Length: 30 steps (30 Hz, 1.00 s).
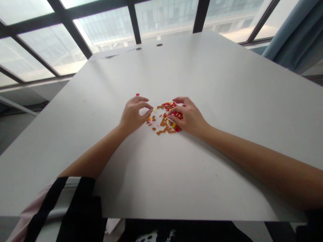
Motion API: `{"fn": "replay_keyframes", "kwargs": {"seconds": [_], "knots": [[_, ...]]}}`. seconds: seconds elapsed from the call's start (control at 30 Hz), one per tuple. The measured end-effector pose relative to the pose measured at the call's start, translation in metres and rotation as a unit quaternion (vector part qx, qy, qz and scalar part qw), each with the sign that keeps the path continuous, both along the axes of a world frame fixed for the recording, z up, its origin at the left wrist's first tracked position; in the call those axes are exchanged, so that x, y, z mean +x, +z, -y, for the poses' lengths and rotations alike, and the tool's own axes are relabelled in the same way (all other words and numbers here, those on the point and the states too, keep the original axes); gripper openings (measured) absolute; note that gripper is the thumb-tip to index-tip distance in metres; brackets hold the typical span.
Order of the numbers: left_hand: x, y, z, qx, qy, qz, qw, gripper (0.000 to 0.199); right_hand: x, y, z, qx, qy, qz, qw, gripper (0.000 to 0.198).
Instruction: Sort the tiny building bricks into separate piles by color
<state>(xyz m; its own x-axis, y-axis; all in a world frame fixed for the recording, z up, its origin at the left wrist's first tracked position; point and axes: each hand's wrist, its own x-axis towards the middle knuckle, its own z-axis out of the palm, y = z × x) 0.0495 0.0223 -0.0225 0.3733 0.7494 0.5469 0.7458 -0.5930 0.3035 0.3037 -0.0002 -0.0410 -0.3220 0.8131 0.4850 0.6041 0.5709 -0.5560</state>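
Small building bricks in orange-brown, red, yellow and pale pink lie in a loose ring-shaped scatter on the white table. My left hand (pixel 135 112) is at the left side of them, thumb and index finger pinched together. A pale yellow brick (pixel 155 110) shows right at those fingertips; whether it is held or lying there I cannot tell. Over the denser right side, my right hand (pixel 189 116) has thumb and index finger closed close above the red bricks (pixel 177 129). What is between them, if anything, is too small to make out. Several orange-brown bricks (pixel 167 129) lie nearer to me.
Beyond my left hand sits a separate red brick (pixel 137 94). The white table (pixel 161 178) stretches out around the bricks, its front edge close to my body. Two dark round holes (pixel 159 45) are at its far edge, before the windows. A blue curtain (pixel 295 37) hangs at right.
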Motion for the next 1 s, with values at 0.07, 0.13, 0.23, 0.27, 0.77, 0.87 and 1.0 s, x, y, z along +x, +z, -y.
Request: {"fn": "replay_keyframes", "kwargs": {"seconds": [0.07, 0.13, 0.23, 0.27, 0.77, 0.87, 1.0], "knots": [[0.011, 0.003, 0.009, -0.003, -0.04, 0.002, 0.999, 0.004, -0.001, 0.001, 0.0, 0.012, 0.012, -0.017, 1.0, 0.007], [0.02, 0.005, 0.017, -0.002, -0.063, 0.004, 0.998, 0.002, -0.002, 0.002, -0.001, 0.025, 0.024, -0.03, 0.999, 0.007], [0.029, 0.008, 0.025, 0.011, -0.08, 0.007, 0.997, 0.006, -0.003, 0.0, -0.004, 0.043, 0.043, -0.048, 0.997, 0.007], [0.031, 0.008, 0.027, 0.018, -0.08, 0.009, 0.997, 0.007, -0.003, -0.001, -0.005, 0.047, 0.049, -0.053, 0.996, 0.007], [0.034, 0.012, 0.032, 0.025, -0.015, -0.013, 1.0, 0.008, -0.001, 0.0, -0.004, 0.057, 0.097, -0.086, 0.99, 0.015], [0.033, 0.012, 0.031, 0.02, -0.013, -0.014, 1.0, 0.007, -0.001, 0.001, -0.004, 0.065, 0.105, -0.082, 0.989, 0.019], [0.032, 0.011, 0.028, 0.019, -0.002, -0.023, 1.0, 0.005, -0.002, 0.002, -0.002, 0.061, 0.086, -0.056, 0.993, 0.022]]}}
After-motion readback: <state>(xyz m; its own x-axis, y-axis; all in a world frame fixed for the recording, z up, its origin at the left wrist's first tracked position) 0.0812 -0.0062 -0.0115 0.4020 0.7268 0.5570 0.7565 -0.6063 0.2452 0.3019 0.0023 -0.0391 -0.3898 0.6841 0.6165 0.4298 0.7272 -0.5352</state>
